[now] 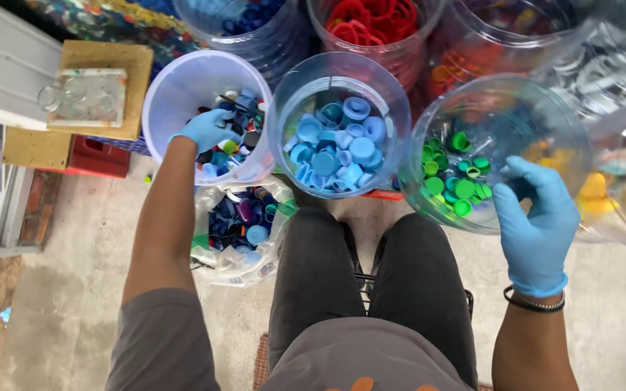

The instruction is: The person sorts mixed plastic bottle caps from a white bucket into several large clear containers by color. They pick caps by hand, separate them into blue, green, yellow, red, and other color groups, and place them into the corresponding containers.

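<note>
Caps of mixed colours fill the white bucket (pixel 175 94) at our left, and our left hand (pixel 208 129), in a blue glove, is down inside it with fingers curled among the mixed caps (pixel 230 134); we cannot tell whether it has closed on one. Our right hand (pixel 537 217), also gloved, grips the near rim of the clear tub (pixel 429 195) of green caps (pixel 454 177), fingers over the edge.

We judge the main risk to lie with that tub: it appears tipped toward us and held by one edge only, so a slack grip could let it roll and spill green caps onto the concrete floor (pixel 74 289). Reaching into the bucket without looking could also carry a wrong colour across, since the caps there lie jumbled and overlapping. A small cap could slip from gloved fingertips on the way between containers.

Between the two stands a clear tub (pixel 393 94) of light blue caps (pixel 335 145). Below the bucket, by our left knee, a clear plastic bag (pixel 215 264) holds dark blue and mixed caps. Farther off, one tub holds dark blue caps (pixel 248 18), another red rings (pixel 371 22), another orange and red pieces (pixel 465 65). At the right edge a container holds yellow pieces (pixel 595 195), blurred.
</note>
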